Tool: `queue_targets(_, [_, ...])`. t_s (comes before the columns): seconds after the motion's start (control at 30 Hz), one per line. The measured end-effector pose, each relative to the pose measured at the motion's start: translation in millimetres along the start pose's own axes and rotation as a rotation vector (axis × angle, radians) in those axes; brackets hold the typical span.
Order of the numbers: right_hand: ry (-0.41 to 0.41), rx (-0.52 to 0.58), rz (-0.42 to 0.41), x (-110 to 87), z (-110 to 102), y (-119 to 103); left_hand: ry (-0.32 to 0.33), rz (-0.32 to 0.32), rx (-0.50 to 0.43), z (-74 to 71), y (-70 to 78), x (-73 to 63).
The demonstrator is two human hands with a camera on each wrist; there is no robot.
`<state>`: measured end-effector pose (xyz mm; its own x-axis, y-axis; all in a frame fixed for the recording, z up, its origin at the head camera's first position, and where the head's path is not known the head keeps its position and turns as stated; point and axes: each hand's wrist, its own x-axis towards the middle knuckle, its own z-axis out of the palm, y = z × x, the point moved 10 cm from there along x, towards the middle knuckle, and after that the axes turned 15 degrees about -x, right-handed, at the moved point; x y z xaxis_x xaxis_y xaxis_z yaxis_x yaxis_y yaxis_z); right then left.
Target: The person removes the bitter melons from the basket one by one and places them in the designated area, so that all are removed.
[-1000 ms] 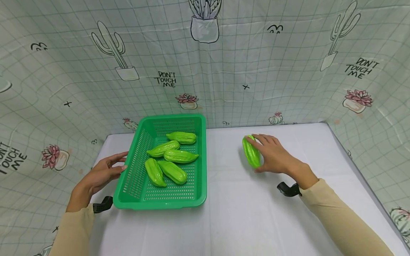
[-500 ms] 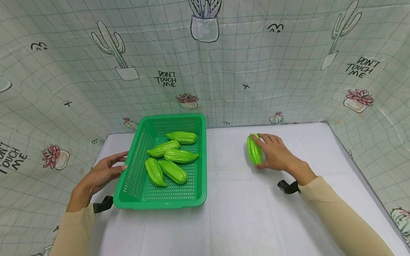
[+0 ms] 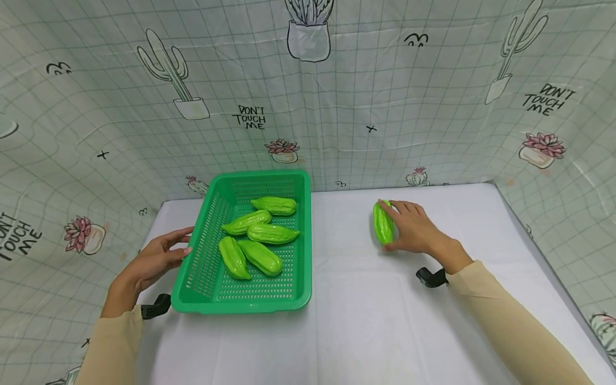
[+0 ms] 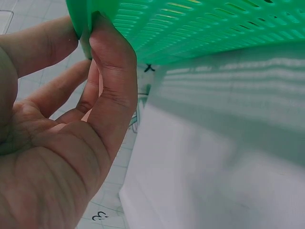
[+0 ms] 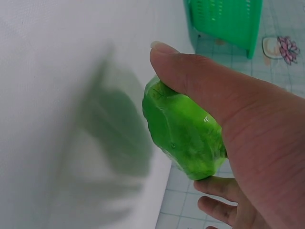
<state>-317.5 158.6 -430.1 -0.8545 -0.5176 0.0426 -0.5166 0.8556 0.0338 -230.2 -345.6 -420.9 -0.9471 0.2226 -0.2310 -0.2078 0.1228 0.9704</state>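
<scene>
My right hand [image 3: 413, 229] grips a bright green, ridged bitter melon [image 3: 383, 223] on the right half of the table. Thumb and fingers hold it near its two ends. In the right wrist view the bitter melon [image 5: 183, 131] stands apart from its shadow, so it seems slightly off the cloth. My left hand [image 3: 156, 259] is at the left side of a green plastic basket [image 3: 240, 308]. The left wrist view shows its thumb and fingers pinching the basket's rim [image 4: 82, 24]. Several similar bitter melons [image 3: 272, 233] lie inside the basket.
A white cloth [image 3: 356, 321] covers the table, whose far edge meets a hanging grid-patterned curtain [image 3: 366, 96] with cactus prints. The curtain also closes in both sides. A black wrist mount [image 3: 431, 277] juts from the right sleeve, another [image 3: 156, 307] from the left.
The right hand has closed in on the bitter melon, which has shifted slightly right and turned more upright in the head view. The left hand and basket have stayed in place.
</scene>
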Motion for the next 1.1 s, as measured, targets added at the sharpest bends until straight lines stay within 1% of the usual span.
queue_targets(0.43, [-0.034, 0.023, 0.021, 4.1, 11.0, 2.6, 0.005, -0.005, 0.0, 0.6, -0.5, 0.0])
queue_targets(0.6, [-0.048, 0.02, 0.024, 2.5, 15.0, 3.0, 0.004, -0.001, -0.001, 0.7, 0.3, 0.1])
queue_targets(0.83, [-0.047, 0.002, 0.03, 0.7, 15.0, 3.3, 0.007, 0.002, -0.003, -0.2, 0.4, 0.2])
queue_targets(1.1, [-0.054, -0.018, 0.035, -1.3, 15.2, 1.2, 0.015, -0.009, -0.007, -1.3, -2.7, 1.1])
